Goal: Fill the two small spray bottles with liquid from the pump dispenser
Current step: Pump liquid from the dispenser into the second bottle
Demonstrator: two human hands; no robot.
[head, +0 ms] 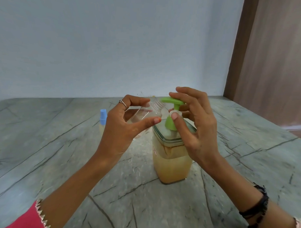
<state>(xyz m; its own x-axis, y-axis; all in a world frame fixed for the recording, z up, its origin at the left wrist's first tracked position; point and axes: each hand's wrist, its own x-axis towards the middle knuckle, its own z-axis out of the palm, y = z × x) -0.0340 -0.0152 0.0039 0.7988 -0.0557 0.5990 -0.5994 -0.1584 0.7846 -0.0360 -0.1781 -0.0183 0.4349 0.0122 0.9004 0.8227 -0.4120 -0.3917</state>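
A square clear pump dispenser (172,162), about half full of yellowish liquid, stands on the grey stone table (62,151). Its pump head (172,101) is green. My right hand (196,122) is at the pump, fingers lying over the flat green top and the thumb touching the white collar under it. My left hand (124,123) holds a clear, uncapped small spray bottle (146,112) tilted on its side, its threaded neck right at the pump's spout. A second small bottle with a blue cap (103,119) stands upright on the table to the left, partly hidden behind my left hand.
A pale blue wall rises straight behind the table. A brown wooden door or panel (270,58) stands at the right. The table's right edge runs diagonally past the dispenser.
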